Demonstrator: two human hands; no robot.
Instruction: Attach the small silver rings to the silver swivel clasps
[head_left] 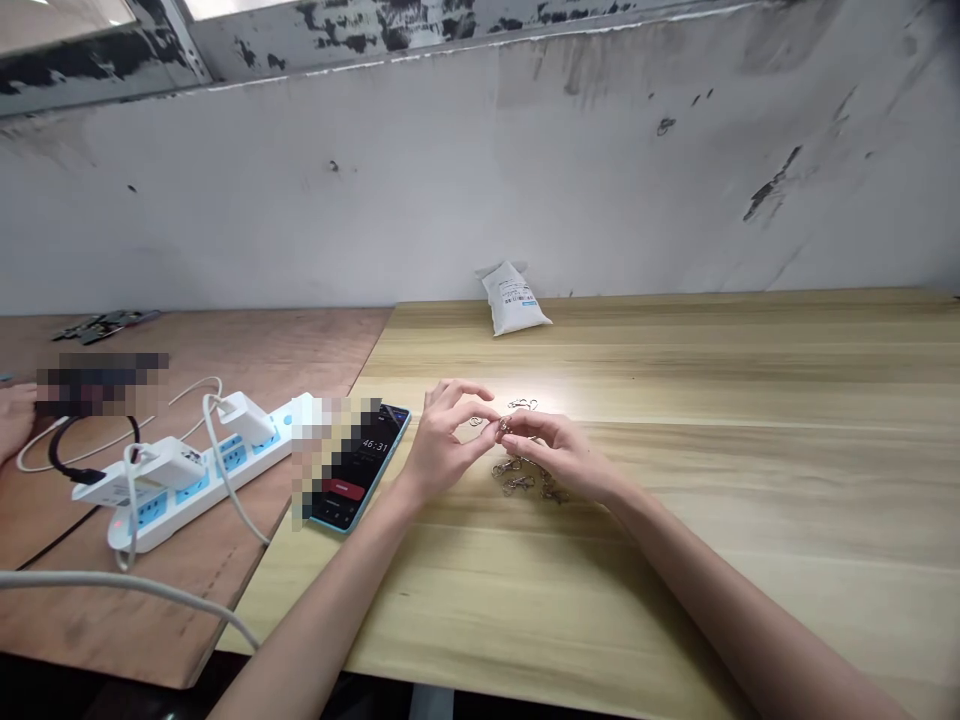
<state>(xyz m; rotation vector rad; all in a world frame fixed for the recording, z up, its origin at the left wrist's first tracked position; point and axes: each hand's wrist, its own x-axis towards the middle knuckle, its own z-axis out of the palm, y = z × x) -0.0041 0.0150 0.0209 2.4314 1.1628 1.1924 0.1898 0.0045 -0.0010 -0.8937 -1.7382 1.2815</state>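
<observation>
Both hands meet over the middle of the light wooden table. The thumb and index finger of my left hand (448,440) pinch a small metal ring piece (505,425) from the left. From the right, my right hand (555,450) pinches the same piece between thumb and fingers. Several metal clasps (517,484) lie in a loose pile below and partly under my right hand. One more clasp (523,404) rests just beyond the fingers, and a small ring (475,421) shows beneath my left fingers.
A phone (360,470) lies left of my left forearm. Farther left, a white power strip (217,475) with chargers and cables sits on a reddish board. A white packet (516,300) stands near the wall. Another person's hand (15,418) shows at the left edge.
</observation>
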